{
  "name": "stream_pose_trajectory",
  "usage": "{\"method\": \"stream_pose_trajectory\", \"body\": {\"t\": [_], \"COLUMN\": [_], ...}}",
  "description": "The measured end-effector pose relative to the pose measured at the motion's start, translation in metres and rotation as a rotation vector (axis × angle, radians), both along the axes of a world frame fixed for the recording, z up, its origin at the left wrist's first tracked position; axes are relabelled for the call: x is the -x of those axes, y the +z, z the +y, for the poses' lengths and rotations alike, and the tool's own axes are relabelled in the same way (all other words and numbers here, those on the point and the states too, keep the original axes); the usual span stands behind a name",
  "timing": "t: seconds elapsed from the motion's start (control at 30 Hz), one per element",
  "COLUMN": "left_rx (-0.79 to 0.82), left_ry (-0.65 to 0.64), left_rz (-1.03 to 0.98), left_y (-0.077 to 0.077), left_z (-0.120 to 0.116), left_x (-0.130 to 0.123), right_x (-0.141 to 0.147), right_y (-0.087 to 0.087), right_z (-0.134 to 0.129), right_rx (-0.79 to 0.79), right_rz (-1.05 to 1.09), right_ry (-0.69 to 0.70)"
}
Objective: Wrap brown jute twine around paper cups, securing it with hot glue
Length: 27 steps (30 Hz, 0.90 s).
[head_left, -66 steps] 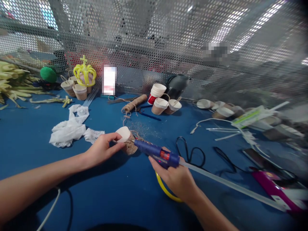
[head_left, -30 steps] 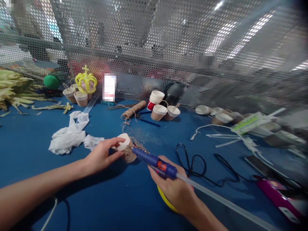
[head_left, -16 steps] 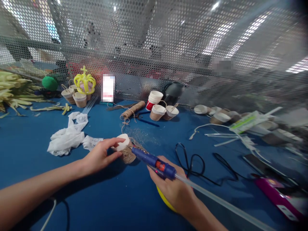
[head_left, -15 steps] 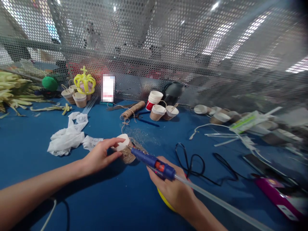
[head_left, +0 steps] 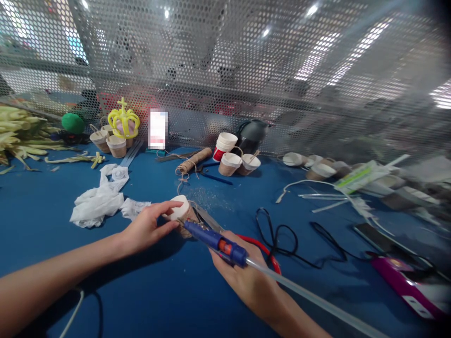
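Note:
A small white-rimmed cup wrapped in brown twine tilts on the blue table, its white inside facing up. My left hand grips its left side, fingers at the rim and thumb lower down. In my right hand is a blue glue gun with a long clear glue stick out of its back; its nozzle is at the cup's twine-covered side. Red scissor handles show beside my right hand, partly hidden by it. Behind the cup lies a roll of twine, a strand running toward the cup.
White lace lies at the left. Twine-wrapped cups stand near the mesh panel. A black cable leads right to a magenta power strip. A yellow crown and a phone stand at the back.
My right hand and the glue gun have moved slightly left and down, the nozzle shifting along the cup's side. The red handle has come into view. My left hand stays in place.

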<state>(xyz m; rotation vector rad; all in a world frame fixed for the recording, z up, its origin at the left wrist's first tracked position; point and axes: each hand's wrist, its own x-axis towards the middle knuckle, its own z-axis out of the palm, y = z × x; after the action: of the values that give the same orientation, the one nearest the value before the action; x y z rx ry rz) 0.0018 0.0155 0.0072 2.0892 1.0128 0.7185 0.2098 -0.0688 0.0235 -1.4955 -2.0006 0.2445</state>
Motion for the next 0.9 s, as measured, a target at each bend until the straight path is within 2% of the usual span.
{"method": "stream_pose_trajectory", "body": {"t": [0.1, 0.43, 0.57, 0.73, 0.9], "left_rx": [0.009, -0.002, 0.003, -0.002, -0.009], "left_ry": [-0.003, 0.001, -0.004, -0.015, -0.022], "left_rz": [0.014, 0.018, 0.018, 0.021, 0.029], "left_y": [-0.001, -0.001, -0.001, -0.001, -0.001], "left_z": [0.0, 0.0, -0.001, 0.0, 0.001], "left_x": [0.001, 0.001, 0.001, 0.002, 0.002], "right_x": [0.001, -0.005, -0.008, -0.018, -0.03], "right_y": [-0.001, -0.004, -0.006, -0.005, -0.018], "right_z": [-0.001, 0.0, 0.004, 0.007, 0.005], "right_rx": [0.048, 0.063, 0.017, -0.013, -0.064], "right_rz": [0.007, 0.029, 0.064, -0.022, -0.117], "right_ry": [0.001, -0.033, -0.071, 0.02, 0.07]}}
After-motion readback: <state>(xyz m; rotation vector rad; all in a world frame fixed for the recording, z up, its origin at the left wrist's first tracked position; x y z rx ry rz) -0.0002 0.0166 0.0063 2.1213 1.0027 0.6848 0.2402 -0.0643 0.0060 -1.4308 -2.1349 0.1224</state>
